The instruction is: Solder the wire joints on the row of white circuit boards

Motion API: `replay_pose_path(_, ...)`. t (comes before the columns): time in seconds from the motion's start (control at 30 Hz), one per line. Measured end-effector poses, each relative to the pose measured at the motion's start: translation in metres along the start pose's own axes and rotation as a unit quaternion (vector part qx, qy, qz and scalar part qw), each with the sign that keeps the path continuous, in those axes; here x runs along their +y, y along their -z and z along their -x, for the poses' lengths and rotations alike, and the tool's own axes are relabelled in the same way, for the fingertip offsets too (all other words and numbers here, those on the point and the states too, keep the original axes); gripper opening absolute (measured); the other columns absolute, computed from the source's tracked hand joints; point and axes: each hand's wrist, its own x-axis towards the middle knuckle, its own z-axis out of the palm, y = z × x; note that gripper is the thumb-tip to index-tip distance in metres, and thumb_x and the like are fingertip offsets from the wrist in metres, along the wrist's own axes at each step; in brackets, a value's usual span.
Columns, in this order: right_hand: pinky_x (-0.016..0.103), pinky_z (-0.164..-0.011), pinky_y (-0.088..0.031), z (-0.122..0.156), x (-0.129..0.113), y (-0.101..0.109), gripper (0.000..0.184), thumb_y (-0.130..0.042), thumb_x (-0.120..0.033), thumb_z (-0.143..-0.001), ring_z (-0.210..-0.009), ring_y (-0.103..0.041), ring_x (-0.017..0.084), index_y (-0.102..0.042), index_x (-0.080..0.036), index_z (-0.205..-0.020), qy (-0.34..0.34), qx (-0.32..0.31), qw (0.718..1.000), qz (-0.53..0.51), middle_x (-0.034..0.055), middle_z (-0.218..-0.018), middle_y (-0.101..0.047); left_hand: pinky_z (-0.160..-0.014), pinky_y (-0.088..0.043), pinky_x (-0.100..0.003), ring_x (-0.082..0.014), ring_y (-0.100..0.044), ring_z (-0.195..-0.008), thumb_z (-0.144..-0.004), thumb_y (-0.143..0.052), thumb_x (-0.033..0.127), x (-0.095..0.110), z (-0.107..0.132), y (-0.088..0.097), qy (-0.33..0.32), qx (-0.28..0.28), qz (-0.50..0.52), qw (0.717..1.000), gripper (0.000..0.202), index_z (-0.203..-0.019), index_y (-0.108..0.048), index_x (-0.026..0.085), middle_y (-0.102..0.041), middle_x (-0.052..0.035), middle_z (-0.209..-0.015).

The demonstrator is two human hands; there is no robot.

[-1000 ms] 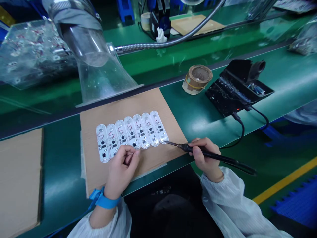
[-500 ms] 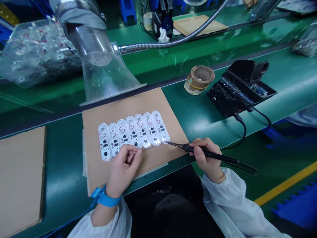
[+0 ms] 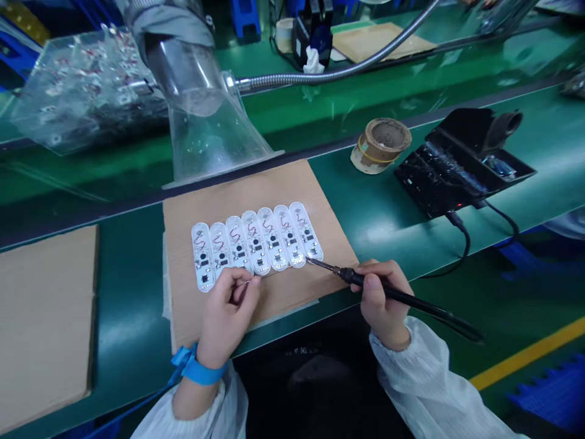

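Observation:
Several white, round-ended casings with small circuit boards and red wires (image 3: pixel 273 239) lie side by side in a row on a cardboard sheet (image 3: pixel 256 194). My right hand (image 3: pixel 386 299) grips a black soldering iron (image 3: pixel 429 310) by its handle. The iron's tip is at the lower ends of the two rightmost casings; whether it touches them I cannot tell. My left hand (image 3: pixel 231 317) is closed in a pinch at the row's lower edge, with a thin strand of solder wire (image 3: pixel 249 281) showing at the fingertips. That hand covers the lower ends of some casings.
A clear fume hood (image 3: pixel 210 131) stands behind the cardboard. Back right are a brown cardboard ring (image 3: pixel 381 146) and a black soldering station (image 3: pixel 461 164) with cables. Another cardboard sheet (image 3: pixel 46 323) lies left. A blue wrist strap (image 3: pixel 201 367) trails a cord from my left wrist.
The whole view has shifted slightly, moving the bench items rightward in the picture. Relative to the casings, the iron's tip has moved slightly left. Both hands keep their grips.

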Motion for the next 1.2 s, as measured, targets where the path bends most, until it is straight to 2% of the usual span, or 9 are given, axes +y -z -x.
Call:
replay_pose_path(0.2, 0.030, -0.059, -0.050, 0.0004, 0.0014, 0.0048, 0.007, -0.067, -0.020, -0.108, -0.060, -0.061, 0.016, -0.072, -0.023, -0.105, -0.003, -0.021, 1.000, 0.011, -0.0018, -0.072, -0.062, -0.062, -0.039, -0.024, -0.0120, -0.045, -0.063, -0.105, -0.068, 0.030, -0.0040, 0.0001, -0.0007, 0.005, -0.011, -0.005, 1.000, 0.013, -0.096, -0.062, 0.022, -0.047, 0.0056, -0.074)
replay_pose_path(0.57, 0.030, -0.060, -0.051, -0.0007, -0.0002, 0.0044, 0.007, -0.067, -0.020, -0.108, -0.063, -0.064, 0.015, -0.073, -0.022, -0.105, -0.011, -0.041, 0.999, 0.030, -0.0009, -0.076, -0.065, -0.063, -0.039, -0.025, -0.0124, -0.044, -0.064, -0.107, -0.067, 0.031, -0.0049, -0.0004, -0.0021, -0.005, -0.024, -0.028, 0.999, 0.013, -0.097, -0.062, 0.022, -0.042, 0.0065, -0.073)
replay_pose_path(0.77, 0.030, -0.057, -0.049, 0.0000, -0.0007, 0.0042, 0.007, -0.066, -0.022, -0.109, -0.061, -0.063, 0.016, -0.073, -0.022, -0.106, 0.001, -0.023, 1.000, 0.010, -0.0015, -0.073, -0.063, -0.062, -0.038, -0.024, -0.0118, -0.042, -0.063, -0.106, -0.066, 0.029, -0.0031, -0.0008, -0.0015, -0.015, -0.018, -0.024, 0.999, 0.013, -0.096, -0.062, 0.023, -0.039, 0.0073, -0.072)
replay_pose_path(0.97, 0.032, -0.061, -0.053, 0.0013, 0.0007, 0.0063, 0.006, -0.068, -0.021, -0.108, -0.064, -0.067, 0.017, -0.074, -0.023, -0.107, -0.013, -0.054, 0.997, 0.048, -0.0005, -0.079, -0.067, -0.063, -0.037, -0.024, -0.0120, -0.043, -0.064, -0.107, -0.066, 0.030, -0.0041, -0.0010, -0.0022, -0.006, -0.027, -0.027, 0.999, 0.013, -0.097, -0.061, 0.023, -0.039, 0.0073, -0.072)
replay_pose_path(1.2, 0.030, -0.059, -0.052, 0.0008, -0.0005, 0.0057, 0.006, -0.066, -0.023, -0.110, -0.061, -0.065, 0.016, -0.073, -0.023, -0.108, -0.007, -0.043, 0.999, 0.023, -0.0014, -0.076, -0.066, -0.062, -0.037, -0.026, -0.0126, -0.042, -0.063, -0.106, -0.066, 0.030, -0.0025, -0.0006, -0.0025, -0.003, -0.019, -0.026, 0.999, 0.013, -0.096, -0.062, 0.023, -0.038, 0.0072, -0.072)
